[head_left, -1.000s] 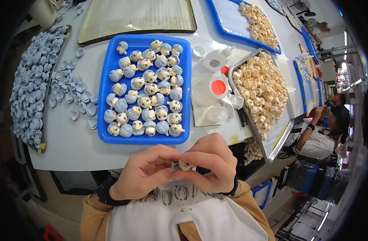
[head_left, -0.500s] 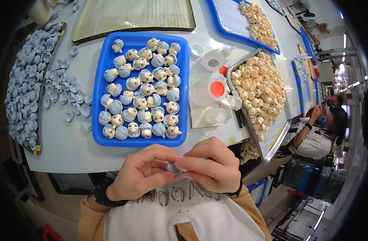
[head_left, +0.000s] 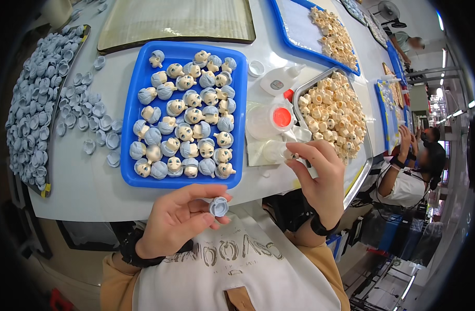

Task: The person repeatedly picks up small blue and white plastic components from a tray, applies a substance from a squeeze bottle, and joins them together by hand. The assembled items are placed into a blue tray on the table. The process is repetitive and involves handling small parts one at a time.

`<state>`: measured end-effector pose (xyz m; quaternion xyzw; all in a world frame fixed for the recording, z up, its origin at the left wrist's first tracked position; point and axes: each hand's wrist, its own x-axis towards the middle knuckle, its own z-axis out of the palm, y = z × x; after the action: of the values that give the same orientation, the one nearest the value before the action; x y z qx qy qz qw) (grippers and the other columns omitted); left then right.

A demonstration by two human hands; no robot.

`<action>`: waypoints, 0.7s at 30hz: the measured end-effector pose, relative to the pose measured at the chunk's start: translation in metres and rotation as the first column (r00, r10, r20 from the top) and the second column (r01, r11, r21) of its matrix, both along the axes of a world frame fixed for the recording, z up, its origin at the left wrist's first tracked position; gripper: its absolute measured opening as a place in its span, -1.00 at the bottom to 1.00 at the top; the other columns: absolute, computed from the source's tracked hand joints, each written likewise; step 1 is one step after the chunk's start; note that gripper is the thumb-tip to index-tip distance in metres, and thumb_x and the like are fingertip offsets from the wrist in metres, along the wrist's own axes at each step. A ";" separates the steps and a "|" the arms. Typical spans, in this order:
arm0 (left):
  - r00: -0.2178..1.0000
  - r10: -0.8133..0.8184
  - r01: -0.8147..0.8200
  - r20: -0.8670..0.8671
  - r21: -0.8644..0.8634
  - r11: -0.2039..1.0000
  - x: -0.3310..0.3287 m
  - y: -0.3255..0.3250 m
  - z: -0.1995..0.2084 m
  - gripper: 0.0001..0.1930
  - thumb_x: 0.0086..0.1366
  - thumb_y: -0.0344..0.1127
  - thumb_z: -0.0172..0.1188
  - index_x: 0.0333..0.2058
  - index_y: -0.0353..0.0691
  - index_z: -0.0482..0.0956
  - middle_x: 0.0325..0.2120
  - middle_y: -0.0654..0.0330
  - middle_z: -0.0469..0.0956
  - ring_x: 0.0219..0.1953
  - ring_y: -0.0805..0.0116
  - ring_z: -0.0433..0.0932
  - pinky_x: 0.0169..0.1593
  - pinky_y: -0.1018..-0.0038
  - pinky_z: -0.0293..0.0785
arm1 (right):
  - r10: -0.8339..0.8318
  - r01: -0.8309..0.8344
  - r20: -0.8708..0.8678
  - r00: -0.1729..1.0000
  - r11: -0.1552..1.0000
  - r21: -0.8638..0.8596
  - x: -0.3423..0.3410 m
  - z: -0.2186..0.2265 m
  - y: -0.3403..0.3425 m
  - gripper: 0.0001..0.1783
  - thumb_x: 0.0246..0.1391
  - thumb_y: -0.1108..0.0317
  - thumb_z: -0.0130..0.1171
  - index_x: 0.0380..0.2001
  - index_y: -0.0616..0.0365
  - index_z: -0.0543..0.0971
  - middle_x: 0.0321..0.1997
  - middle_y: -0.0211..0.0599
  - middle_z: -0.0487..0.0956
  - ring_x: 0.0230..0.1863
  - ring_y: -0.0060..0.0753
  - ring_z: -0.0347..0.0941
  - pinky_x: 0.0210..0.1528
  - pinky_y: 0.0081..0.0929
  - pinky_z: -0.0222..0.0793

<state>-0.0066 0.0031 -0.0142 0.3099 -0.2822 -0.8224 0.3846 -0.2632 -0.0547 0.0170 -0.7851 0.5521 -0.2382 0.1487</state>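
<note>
Two hands over the tabletop (head_left: 92, 192) edge, small doll parts around.

The left hand (head_left: 177, 217) pinches a grey-blue hair cap (head_left: 218, 207) just below the blue tray (head_left: 133, 176) of doll heads. The right hand (head_left: 320, 179) is narrow beside the clear bottle (head_left: 275, 151); I cannot tell if its fingertips hold something.

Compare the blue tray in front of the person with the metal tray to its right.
The blue tray is bright blue plastic; the metal tray is bare silvery metal. The blue tray holds small doll heads with pale blue hair, spread one layer deep; the metal tray holds cream heads without hair, heaped together. Both are shallow, rectangular, and lie flat on the white table.
</note>
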 end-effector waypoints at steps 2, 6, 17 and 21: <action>0.999 -0.041 0.041 0.012 -0.042 0.998 0.000 0.000 -0.004 -0.60 0.23 -0.55 -0.02 0.07 -0.40 0.25 -0.03 0.00 0.39 -0.09 0.28 0.50 -0.09 0.48 0.45 | -0.001 0.001 -0.001 1.000 1.000 -0.005 0.001 -0.002 0.000 -0.71 -0.26 0.55 0.28 -0.33 0.15 0.57 -0.46 -0.26 0.46 -0.40 -0.23 0.40 -0.36 -0.39 0.30; 0.999 0.048 -0.049 -0.020 -0.062 0.997 -0.003 0.003 -0.006 -0.63 0.21 -0.57 -0.02 0.03 -0.42 0.27 -0.04 0.00 0.39 -0.10 0.27 0.50 -0.05 0.43 0.44 | 0.008 -0.008 0.003 1.000 1.000 -0.005 0.002 -0.003 -0.002 -0.71 -0.26 0.55 0.28 -0.34 0.15 0.57 -0.46 -0.26 0.47 -0.40 -0.23 0.40 -0.35 -0.38 0.31; 0.995 0.102 -0.102 -0.007 -0.079 0.992 -0.004 0.003 -0.005 -0.64 0.15 -0.64 0.02 -0.04 -0.40 0.29 -0.07 -0.03 0.40 -0.12 0.28 0.51 -0.04 0.39 0.45 | -0.059 0.057 0.060 0.996 0.998 0.038 0.000 -0.006 0.005 -0.74 -0.24 0.53 0.30 -0.37 0.20 0.52 -0.46 -0.27 0.48 -0.42 -0.32 0.44 -0.40 -0.45 0.35; 0.983 0.173 -0.179 -0.066 -0.092 0.980 -0.006 0.005 -0.007 -0.63 0.14 -0.63 0.02 -0.05 -0.36 0.28 -0.09 -0.03 0.40 -0.12 0.27 0.50 -0.04 0.41 0.45 | -0.066 0.064 0.064 0.996 0.998 0.025 -0.002 -0.008 0.007 -0.72 -0.24 0.53 0.31 -0.37 0.21 0.51 -0.44 -0.26 0.49 -0.43 -0.33 0.44 -0.39 -0.47 0.35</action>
<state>-0.0130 0.0081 -0.0207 0.2908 -0.2823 -0.7789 0.4786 -0.2648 -0.0475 0.0087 -0.7568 0.5749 -0.2619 0.1677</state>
